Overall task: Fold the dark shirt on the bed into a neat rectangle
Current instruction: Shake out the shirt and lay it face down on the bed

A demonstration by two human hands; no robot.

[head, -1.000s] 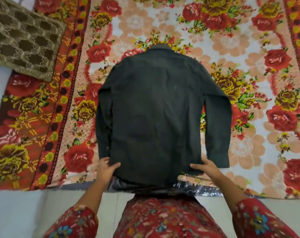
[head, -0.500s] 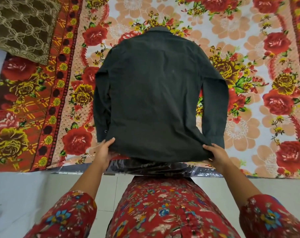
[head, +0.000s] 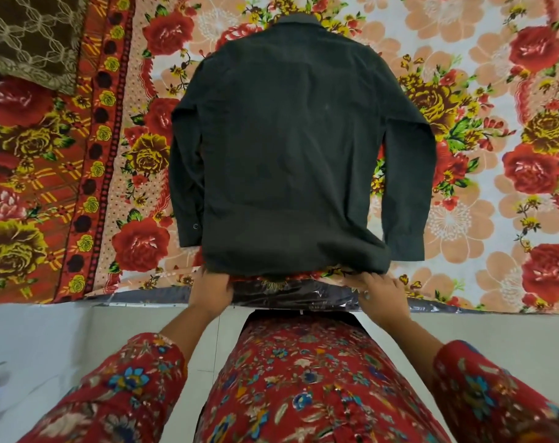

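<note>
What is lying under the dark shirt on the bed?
The red floral bedsheet lies under the dark long-sleeved shirt. Fingertips of the left hand are hidden beneath its hem. The shirt's underside cannot be seen.

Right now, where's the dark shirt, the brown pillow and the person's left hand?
dark shirt (head: 287, 148), head view, middle of back.
brown pillow (head: 32, 36), head view, patterned top.
left hand (head: 212, 292), head view, back of hand.

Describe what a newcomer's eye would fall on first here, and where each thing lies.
A dark shirt lies back-up, sleeves down its sides, in the middle of a bright rose-patterned bedsheet. At the near edge, the left hand and right hand hold its hem corners. A brown patterned pillow sits at the far left corner.
</note>
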